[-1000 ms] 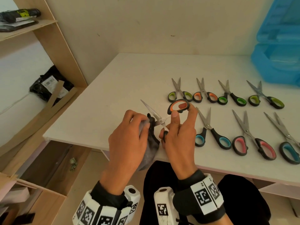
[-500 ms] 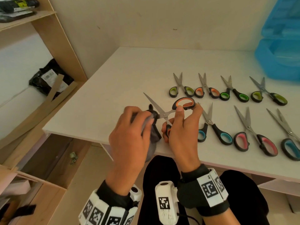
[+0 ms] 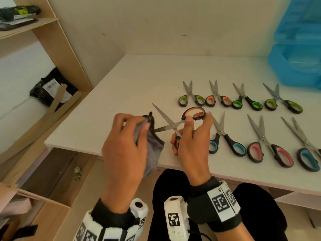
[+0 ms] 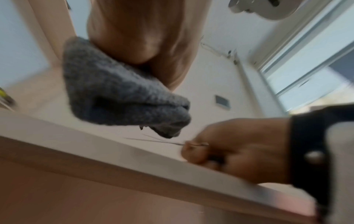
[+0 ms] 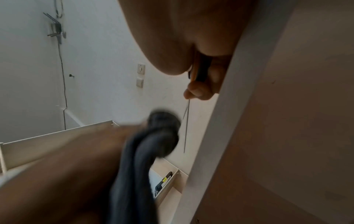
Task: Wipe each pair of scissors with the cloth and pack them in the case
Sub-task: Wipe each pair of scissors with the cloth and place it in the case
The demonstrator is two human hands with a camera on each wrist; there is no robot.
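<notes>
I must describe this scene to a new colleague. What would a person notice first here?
First, the open orange scissors at the table's front edge: the right hand grips their handles, while the left hand holds a grey cloth round one blade tip. To the right, seven more scissors lie in two rows, before a blue case.

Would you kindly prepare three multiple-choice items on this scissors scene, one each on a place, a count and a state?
1. Where does the blue case stand?
A. far right of the table
B. on the shelf
C. on the floor

2. How many pairs of scissors lie on the table?
A. four
B. eight
C. twelve

3. How are the blades of the held scissors?
A. spread apart
B. fully closed
C. snapped off

Answers: 1 A, it sits at the table's far right corner. 2 B, two rows of four. 3 A, the blades form an open V toward the cloth.
</notes>
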